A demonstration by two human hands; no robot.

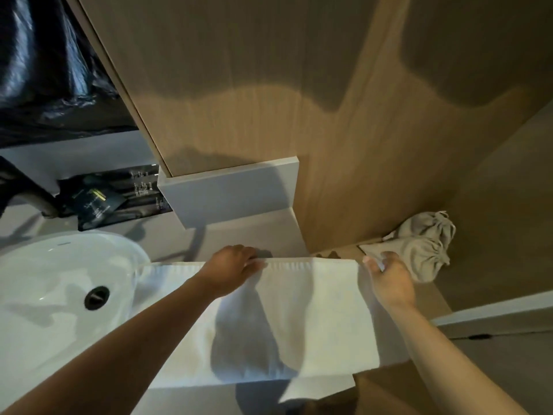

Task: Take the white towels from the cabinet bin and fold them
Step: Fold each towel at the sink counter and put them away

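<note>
Grey bench beside the sink carries the towel at lower centre, long axis left-right. My 2 hands grip its far edge: left hand mid-edge, right hand pinching the right corner. I'd fold it toward me.

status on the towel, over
Left hand, right hand: both gripping far edge of white towel. Towel spread across counter. Grey drawstring bags close by right hand.

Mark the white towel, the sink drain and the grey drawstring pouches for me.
white towel (317, 307), head view, flat middle of the cloth.
sink drain (96, 298), head view, centre of the dark ring.
grey drawstring pouches (425, 250), head view, body of the nearer pouch.
</note>
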